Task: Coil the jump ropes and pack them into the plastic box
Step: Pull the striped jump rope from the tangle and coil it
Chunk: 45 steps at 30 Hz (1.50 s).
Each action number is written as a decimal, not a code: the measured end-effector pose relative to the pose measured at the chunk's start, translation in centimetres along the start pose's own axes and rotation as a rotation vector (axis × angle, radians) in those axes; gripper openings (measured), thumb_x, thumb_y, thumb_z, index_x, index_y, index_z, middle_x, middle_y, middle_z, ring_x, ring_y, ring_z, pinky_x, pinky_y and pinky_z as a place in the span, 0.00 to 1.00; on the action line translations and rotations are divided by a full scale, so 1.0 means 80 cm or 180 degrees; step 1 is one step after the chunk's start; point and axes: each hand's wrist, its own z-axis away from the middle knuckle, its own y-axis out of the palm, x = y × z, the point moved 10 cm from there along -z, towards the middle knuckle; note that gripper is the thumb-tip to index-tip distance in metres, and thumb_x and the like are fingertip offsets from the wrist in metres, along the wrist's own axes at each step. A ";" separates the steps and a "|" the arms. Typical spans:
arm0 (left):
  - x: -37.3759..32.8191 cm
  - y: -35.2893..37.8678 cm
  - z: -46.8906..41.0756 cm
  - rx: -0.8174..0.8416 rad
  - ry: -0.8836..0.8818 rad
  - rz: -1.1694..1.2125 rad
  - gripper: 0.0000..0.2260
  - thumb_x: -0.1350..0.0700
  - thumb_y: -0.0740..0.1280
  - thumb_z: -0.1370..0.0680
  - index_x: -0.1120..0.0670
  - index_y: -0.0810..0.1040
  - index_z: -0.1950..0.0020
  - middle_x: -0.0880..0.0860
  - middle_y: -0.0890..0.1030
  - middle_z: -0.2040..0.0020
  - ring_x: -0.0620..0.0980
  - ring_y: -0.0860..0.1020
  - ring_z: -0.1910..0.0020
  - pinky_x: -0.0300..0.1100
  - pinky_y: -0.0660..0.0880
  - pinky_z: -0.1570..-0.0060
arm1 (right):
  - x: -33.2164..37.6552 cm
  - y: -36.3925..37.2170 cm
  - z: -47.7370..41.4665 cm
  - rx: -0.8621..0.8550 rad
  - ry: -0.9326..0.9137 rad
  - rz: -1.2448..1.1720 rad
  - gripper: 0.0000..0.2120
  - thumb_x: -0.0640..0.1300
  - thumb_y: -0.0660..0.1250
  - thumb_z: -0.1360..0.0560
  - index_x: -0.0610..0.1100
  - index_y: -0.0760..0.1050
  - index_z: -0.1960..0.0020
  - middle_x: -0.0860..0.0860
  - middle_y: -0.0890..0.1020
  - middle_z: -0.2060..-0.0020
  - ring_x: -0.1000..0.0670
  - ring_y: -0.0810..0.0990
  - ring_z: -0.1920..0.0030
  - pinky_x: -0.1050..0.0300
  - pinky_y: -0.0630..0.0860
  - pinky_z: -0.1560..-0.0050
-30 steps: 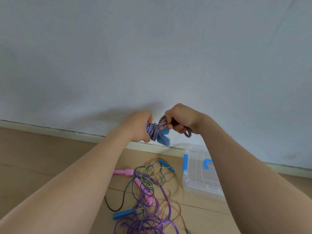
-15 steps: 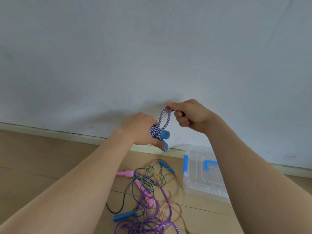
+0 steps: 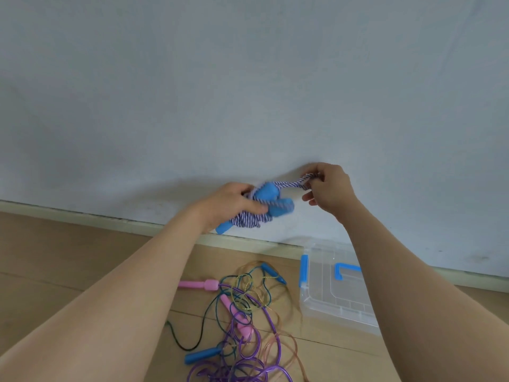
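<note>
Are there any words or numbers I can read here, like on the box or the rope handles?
None: no words, numbers or signs can be read anywhere.
The plastic box is see-through, with plain blue clips.
The striped rope and its blue handles show no print.
The pink handles look plain, and the wall is bare.

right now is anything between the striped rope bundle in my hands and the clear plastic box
Nothing visible lies between them. The blue-and-white striped rope bundle is gripped by the left hand, its loop pinched by the right hand; the clear plastic box sits below, partly behind the right forearm.
</note>
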 end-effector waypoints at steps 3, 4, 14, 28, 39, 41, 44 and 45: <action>-0.010 -0.007 -0.004 -0.0025 0.0042 0.1212 0.14 0.56 0.73 0.23 0.58 0.83 0.39 0.58 0.86 0.48 0.56 0.83 0.51 0.48 0.79 0.53 | 0.008 0.021 0.004 0.0435 -0.0279 0.0677 0.09 0.34 0.67 0.22 0.45 0.81 0.57 0.44 0.86 0.61 0.45 0.86 0.63 0.47 0.85 0.59; -0.010 -0.011 -0.005 -0.0141 0.0041 0.1269 0.13 0.55 0.73 0.22 0.58 0.83 0.40 0.57 0.85 0.51 0.54 0.82 0.53 0.44 0.78 0.59 | 0.010 0.028 0.006 0.0577 -0.0333 0.0774 0.07 0.35 0.69 0.23 0.44 0.81 0.58 0.44 0.85 0.63 0.44 0.86 0.62 0.45 0.85 0.58; 0.030 -0.051 -0.022 -0.1117 0.0192 0.0756 0.19 0.45 0.75 0.23 0.50 0.80 0.35 0.54 0.85 0.43 0.54 0.85 0.46 0.54 0.82 0.45 | 0.057 0.076 0.018 0.1063 -0.0576 0.0391 0.03 0.37 0.73 0.29 0.39 0.86 0.59 0.42 0.84 0.67 0.51 0.72 0.68 0.58 0.70 0.64; 0.037 -0.032 -0.039 -0.1028 -0.0060 0.0877 0.15 0.46 0.72 0.19 0.53 0.79 0.37 0.57 0.86 0.44 0.53 0.85 0.52 0.56 0.83 0.48 | 0.046 0.075 0.007 0.0989 -0.0322 -0.0794 0.16 0.49 0.70 0.17 0.36 0.85 0.49 0.39 0.87 0.56 0.47 0.87 0.60 0.56 0.81 0.61; 0.045 0.000 -0.044 -0.0354 -0.0465 0.1488 0.17 0.50 0.61 0.15 0.57 0.75 0.29 0.56 0.84 0.46 0.54 0.86 0.52 0.58 0.82 0.45 | 0.042 0.089 -0.005 0.0949 -0.0523 -0.0613 0.03 0.40 0.78 0.24 0.42 0.88 0.50 0.49 0.89 0.53 0.50 0.86 0.51 0.47 0.84 0.42; 0.049 -0.004 -0.046 -0.0428 -0.0440 0.1536 0.16 0.50 0.63 0.14 0.55 0.74 0.29 0.57 0.84 0.43 0.54 0.86 0.52 0.56 0.83 0.50 | 0.045 0.093 -0.006 0.0800 -0.0655 -0.0442 0.02 0.42 0.79 0.26 0.46 0.89 0.53 0.54 0.88 0.51 0.53 0.85 0.47 0.48 0.81 0.37; 0.060 -0.005 -0.044 -0.0506 -0.0576 0.1637 0.14 0.50 0.64 0.15 0.54 0.74 0.31 0.56 0.85 0.45 0.54 0.87 0.54 0.53 0.83 0.53 | 0.049 0.091 -0.008 0.0503 -0.0729 -0.0330 0.02 0.43 0.79 0.27 0.46 0.89 0.55 0.53 0.87 0.51 0.53 0.85 0.48 0.48 0.81 0.39; 0.063 -0.003 -0.043 -0.0469 -0.0639 0.1664 0.13 0.51 0.64 0.15 0.55 0.76 0.33 0.56 0.85 0.47 0.54 0.86 0.54 0.52 0.82 0.53 | 0.049 0.087 -0.008 0.0412 -0.0711 -0.0433 0.02 0.42 0.78 0.26 0.44 0.89 0.55 0.52 0.88 0.54 0.51 0.86 0.51 0.47 0.83 0.42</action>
